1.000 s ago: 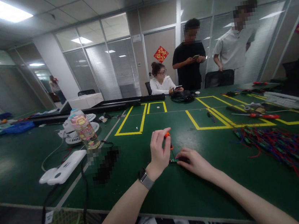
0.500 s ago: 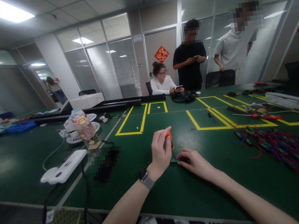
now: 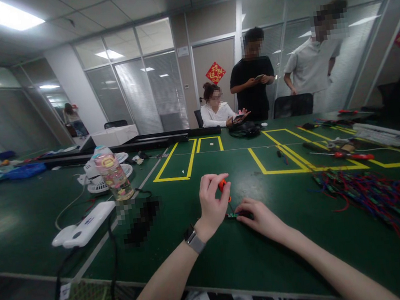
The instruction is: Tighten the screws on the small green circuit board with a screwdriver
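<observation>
My left hand, with a watch on its wrist, is closed around the orange handle of a small screwdriver. The tool stands nearly upright, its thin dark shaft running down to a small green circuit board on the table. With thumb and fingers closed, my right hand pinches the board's right end and keeps it against the green tabletop. Where exactly the screwdriver tip meets the board is too small to tell.
A heap of circuit boards with red and blue wires lies to the right, behind it pliers and a red-handled screwdriver. On the left stand a drink bottle and a white device. Yellow tape marks the table. Several people are across it.
My left fingers have shifted slightly on the screwdriver handle, with the thumb and fingertips more apart at the top. My right hand and the circuit board stay in place.
</observation>
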A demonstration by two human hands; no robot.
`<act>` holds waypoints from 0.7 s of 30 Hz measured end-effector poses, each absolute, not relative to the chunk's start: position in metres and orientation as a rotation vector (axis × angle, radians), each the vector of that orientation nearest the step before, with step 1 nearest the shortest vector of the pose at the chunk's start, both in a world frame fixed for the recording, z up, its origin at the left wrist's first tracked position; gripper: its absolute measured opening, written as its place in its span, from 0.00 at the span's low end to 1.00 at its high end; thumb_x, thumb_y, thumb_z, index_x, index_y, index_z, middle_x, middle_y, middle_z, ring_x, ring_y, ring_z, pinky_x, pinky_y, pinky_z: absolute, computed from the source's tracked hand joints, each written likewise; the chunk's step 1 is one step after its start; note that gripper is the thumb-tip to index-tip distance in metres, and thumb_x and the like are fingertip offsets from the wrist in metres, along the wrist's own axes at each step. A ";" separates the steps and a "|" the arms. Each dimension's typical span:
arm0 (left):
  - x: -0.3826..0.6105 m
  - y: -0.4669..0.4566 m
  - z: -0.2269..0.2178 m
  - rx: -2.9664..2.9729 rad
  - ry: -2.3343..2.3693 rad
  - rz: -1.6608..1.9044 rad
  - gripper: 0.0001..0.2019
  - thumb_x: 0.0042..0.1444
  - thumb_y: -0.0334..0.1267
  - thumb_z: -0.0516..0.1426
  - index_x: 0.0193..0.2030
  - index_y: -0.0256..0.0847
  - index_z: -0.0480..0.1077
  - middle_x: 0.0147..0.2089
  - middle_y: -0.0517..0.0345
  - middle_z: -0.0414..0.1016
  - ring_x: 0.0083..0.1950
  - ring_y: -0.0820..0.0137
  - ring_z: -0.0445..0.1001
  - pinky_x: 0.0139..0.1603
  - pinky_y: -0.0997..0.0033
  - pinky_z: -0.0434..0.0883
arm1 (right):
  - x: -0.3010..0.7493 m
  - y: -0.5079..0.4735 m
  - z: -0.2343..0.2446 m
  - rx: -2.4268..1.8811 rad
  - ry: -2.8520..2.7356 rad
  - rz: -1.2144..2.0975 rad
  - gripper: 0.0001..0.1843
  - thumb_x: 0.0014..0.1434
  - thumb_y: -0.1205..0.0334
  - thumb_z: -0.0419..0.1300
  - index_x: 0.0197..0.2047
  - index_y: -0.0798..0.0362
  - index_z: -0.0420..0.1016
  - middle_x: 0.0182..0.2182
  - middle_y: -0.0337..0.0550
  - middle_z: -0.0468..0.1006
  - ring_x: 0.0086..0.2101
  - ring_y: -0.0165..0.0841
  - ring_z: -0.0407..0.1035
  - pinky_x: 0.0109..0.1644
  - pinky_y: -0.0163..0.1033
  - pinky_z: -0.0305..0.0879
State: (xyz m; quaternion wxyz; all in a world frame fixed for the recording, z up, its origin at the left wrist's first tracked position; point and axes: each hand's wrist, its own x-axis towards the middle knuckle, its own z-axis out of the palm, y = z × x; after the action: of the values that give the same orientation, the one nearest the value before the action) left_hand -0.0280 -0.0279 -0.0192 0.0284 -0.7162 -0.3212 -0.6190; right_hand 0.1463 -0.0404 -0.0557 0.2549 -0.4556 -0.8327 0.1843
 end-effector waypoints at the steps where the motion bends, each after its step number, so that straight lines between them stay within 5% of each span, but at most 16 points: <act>1: -0.028 -0.028 -0.020 -2.206 -0.991 -1.917 0.09 0.64 0.35 0.54 0.49 0.41 0.71 0.40 0.55 0.67 0.42 0.68 0.69 0.43 0.68 0.70 | 0.146 -0.040 -0.056 -1.239 -2.260 0.502 0.07 0.59 0.66 0.60 0.41 0.54 0.79 0.37 0.45 0.75 0.40 0.38 0.70 0.44 0.39 0.66; 6: -0.025 -0.032 -0.022 -2.276 -0.947 -1.937 0.16 0.67 0.33 0.46 0.58 0.41 0.66 0.48 0.50 0.68 0.49 0.67 0.69 0.49 0.65 0.70 | 0.146 -0.039 -0.056 -1.234 -2.262 0.502 0.07 0.59 0.66 0.60 0.40 0.53 0.79 0.37 0.45 0.74 0.39 0.38 0.70 0.44 0.39 0.66; 11: -0.025 -0.030 -0.021 -2.224 -0.968 -1.909 0.11 0.64 0.36 0.53 0.52 0.42 0.70 0.41 0.54 0.68 0.42 0.68 0.69 0.42 0.68 0.71 | 0.146 -0.040 -0.055 -1.243 -2.261 0.505 0.07 0.59 0.66 0.60 0.40 0.52 0.78 0.37 0.45 0.74 0.40 0.38 0.70 0.45 0.40 0.67; 17: -0.026 -0.031 -0.021 -2.294 -0.987 -1.913 0.17 0.67 0.33 0.46 0.59 0.42 0.66 0.46 0.51 0.68 0.47 0.67 0.70 0.47 0.66 0.70 | 0.146 -0.041 -0.055 -1.247 -2.258 0.516 0.07 0.59 0.66 0.60 0.40 0.53 0.79 0.37 0.45 0.75 0.40 0.38 0.70 0.45 0.39 0.67; 21: -0.026 -0.029 -0.020 -2.251 -0.993 -1.903 0.14 0.65 0.35 0.52 0.57 0.42 0.68 0.42 0.53 0.68 0.44 0.68 0.69 0.45 0.67 0.70 | 0.146 -0.040 -0.055 -1.239 -2.260 0.510 0.07 0.59 0.66 0.60 0.40 0.54 0.79 0.37 0.45 0.75 0.39 0.38 0.70 0.45 0.39 0.66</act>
State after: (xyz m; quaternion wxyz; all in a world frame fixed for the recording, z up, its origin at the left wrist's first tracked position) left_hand -0.0262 -0.0287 -0.0203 0.0156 -0.7237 -0.3192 -0.6116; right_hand 0.1456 -0.0401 -0.0549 0.2543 -0.4561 -0.8318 0.1879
